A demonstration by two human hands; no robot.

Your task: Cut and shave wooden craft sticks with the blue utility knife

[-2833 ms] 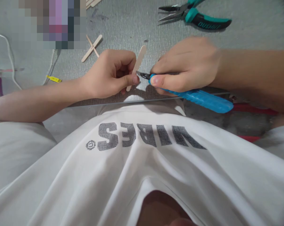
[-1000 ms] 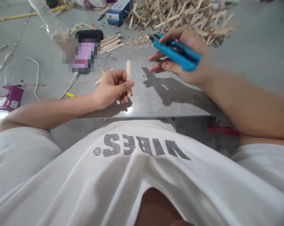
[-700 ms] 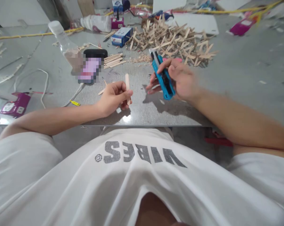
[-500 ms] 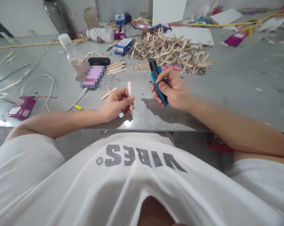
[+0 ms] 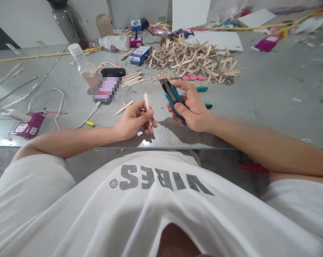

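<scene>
My left hand pinches a wooden popsicle stick between thumb and fingers, holding it nearly upright just above the table near its front edge. A short way to the right, my right hand is closed around a blue and black utility knife, its blade end pointing up and to the left. The knife and the stick are apart. Beside my left hand lie crossed popsicle sticks. Past my right hand are teal-handled tools, partly hidden behind it, and a pink-handled blade.
A large heap of joined popsicle sticks spreads across the back. Left of it are a blue box, a row of loose sticks, a phone with a cable, and a plastic bottle. A purple packet lies far left.
My right hand has moved slightly left and toward me, tilting the knife further left. More of the teal-handled tools shows behind it. My left hand still holds the stick in nearly the same place.
</scene>
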